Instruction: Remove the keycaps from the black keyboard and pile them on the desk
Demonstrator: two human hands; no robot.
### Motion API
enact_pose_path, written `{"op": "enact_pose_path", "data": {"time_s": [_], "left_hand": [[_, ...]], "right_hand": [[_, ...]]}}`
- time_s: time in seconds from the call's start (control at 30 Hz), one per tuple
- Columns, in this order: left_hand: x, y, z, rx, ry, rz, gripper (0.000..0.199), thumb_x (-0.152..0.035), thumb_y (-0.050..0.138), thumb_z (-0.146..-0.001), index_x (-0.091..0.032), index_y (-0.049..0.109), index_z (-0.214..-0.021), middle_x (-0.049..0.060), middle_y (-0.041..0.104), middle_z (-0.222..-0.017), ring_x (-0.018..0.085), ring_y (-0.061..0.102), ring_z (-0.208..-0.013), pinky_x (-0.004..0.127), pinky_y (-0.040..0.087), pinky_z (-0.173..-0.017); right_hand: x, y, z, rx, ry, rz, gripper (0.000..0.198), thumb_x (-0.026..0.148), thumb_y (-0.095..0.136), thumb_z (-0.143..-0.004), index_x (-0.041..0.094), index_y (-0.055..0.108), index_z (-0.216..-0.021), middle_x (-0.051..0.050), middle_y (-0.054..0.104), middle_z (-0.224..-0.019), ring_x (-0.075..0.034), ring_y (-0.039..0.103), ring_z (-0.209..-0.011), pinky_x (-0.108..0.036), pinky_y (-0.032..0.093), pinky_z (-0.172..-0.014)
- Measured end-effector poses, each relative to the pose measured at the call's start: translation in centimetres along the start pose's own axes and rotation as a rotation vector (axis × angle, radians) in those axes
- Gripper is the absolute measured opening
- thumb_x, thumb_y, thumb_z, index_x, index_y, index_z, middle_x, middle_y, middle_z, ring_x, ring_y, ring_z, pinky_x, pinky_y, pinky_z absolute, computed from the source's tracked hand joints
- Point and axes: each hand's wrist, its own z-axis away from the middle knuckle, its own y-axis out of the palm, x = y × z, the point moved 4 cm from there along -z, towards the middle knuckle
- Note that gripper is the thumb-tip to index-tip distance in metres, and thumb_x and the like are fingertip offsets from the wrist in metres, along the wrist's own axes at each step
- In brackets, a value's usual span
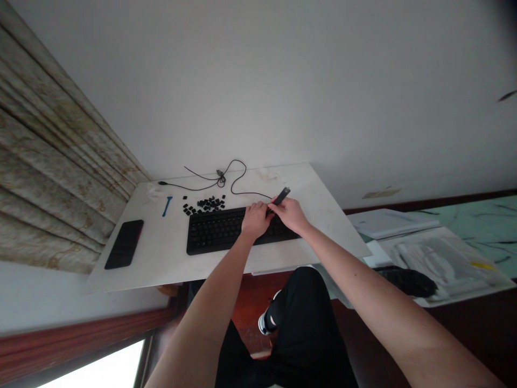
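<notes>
A black keyboard (216, 229) lies on the white table in front of me. My left hand (256, 220) rests over it right of the middle, fingers bent at its back edge and thumb toward my right hand. My right hand (290, 213) is closed around a slim dark stick-like tool (280, 196), tilted with its upper end up and to the right. Its lower end is hidden among my fingers close to the keys. Behind the keyboard's left part lie several loose black keycaps (210, 203). A thin black cable (245, 171) runs from behind my hands across the table.
A blue tool (167, 206) and a black phone (124, 244) lie on the table's left side. The white table (161, 269) meets the wall behind. A curtain (60, 151) hangs at the left. At the lower right, a black pouch-like item (406, 281) sits beside papers.
</notes>
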Motion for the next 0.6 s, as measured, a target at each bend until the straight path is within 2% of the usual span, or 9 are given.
{"op": "enact_pose_path", "data": {"time_s": [0.23, 0.43, 0.6], "left_hand": [[-0.1, 0.1, 0.0, 0.014, 0.003, -0.012, 0.025, -0.037, 0.049, -0.101, -0.018, 0.059, -0.114, 0.011, 0.064, -0.115, 0.028, 0.056, -0.114, 0.042, 0.042, -0.097], [-0.2, 0.3, 0.0, 0.021, 0.021, -0.016, 0.028, -0.033, 0.041, -0.104, -0.017, 0.058, -0.119, 0.013, 0.062, -0.12, 0.028, 0.054, -0.116, 0.043, 0.04, -0.098], [-0.1, 0.5, 0.0, 0.041, 0.033, -0.033, 0.028, -0.026, 0.04, -0.102, -0.016, 0.056, -0.122, 0.014, 0.061, -0.122, 0.029, 0.053, -0.118, 0.043, 0.039, -0.099]], "right_hand": [[0.6, 0.0, -0.3, 0.02, 0.041, 0.081, 0.018, 0.036, 0.064, -0.09, 0.019, 0.071, -0.088, -0.004, 0.075, -0.078, -0.021, 0.072, -0.073, -0.028, 0.053, -0.069], [1.2, 0.0, 1.2, 0.006, -0.044, 0.103, 0.028, 0.044, 0.063, -0.092, 0.018, 0.072, -0.094, -0.007, 0.075, -0.077, -0.023, 0.073, -0.073, -0.029, 0.053, -0.069], [1.5, 0.2, 2.1, 0.023, -0.108, 0.162, 0.025, 0.039, 0.06, -0.094, 0.018, 0.072, -0.1, -0.008, 0.076, -0.083, -0.024, 0.074, -0.079, -0.031, 0.054, -0.077]]}}
